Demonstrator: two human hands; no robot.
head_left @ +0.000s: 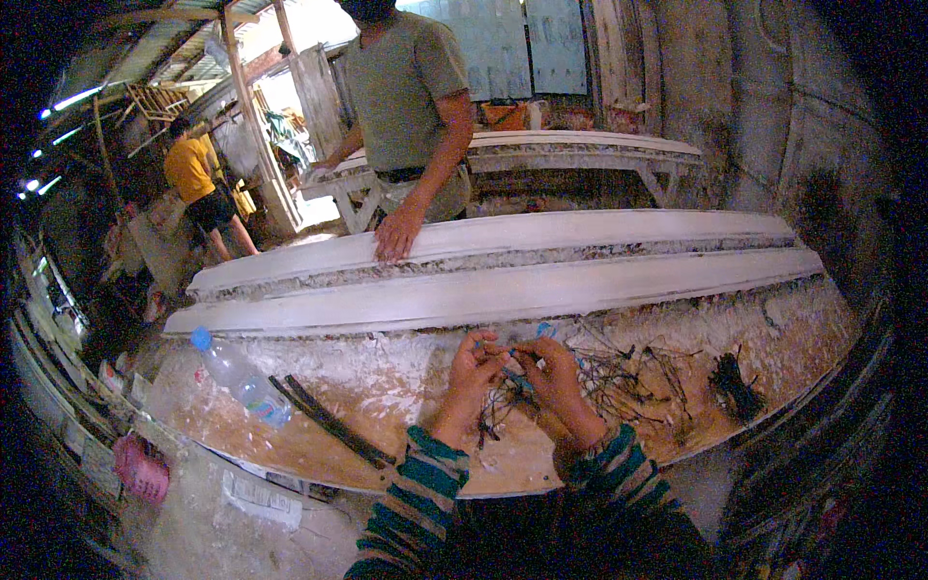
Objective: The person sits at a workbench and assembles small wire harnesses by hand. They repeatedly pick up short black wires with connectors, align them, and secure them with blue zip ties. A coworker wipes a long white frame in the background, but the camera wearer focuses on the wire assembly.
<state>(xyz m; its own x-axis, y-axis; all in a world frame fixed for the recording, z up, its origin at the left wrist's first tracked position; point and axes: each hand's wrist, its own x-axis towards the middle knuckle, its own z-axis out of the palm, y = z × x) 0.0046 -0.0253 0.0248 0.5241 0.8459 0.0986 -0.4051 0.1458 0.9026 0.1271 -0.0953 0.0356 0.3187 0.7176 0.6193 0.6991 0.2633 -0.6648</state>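
My left hand (473, 375) and my right hand (560, 385) meet above the worktable (387, 372), fingertips pinched close together. A thin dark strand with blue on it (515, 356) runs between them; its exact kind is too small to make out. Beneath and to the right of my hands lies a loose tangle of thin dark strands (633, 375), with small blue pieces among them. Farther right is a denser black bundle (735, 389). Left of my left hand, dark narrow strips (333, 422) lie on the table.
A clear plastic bottle with a blue cap (240, 375) lies at the left. Two long white-coated pieces (503, 290) span the table's far side; a person in a grey shirt (411, 92) rests a hand on one. Behind stand another bench (580, 159) and a person in yellow (189, 164).
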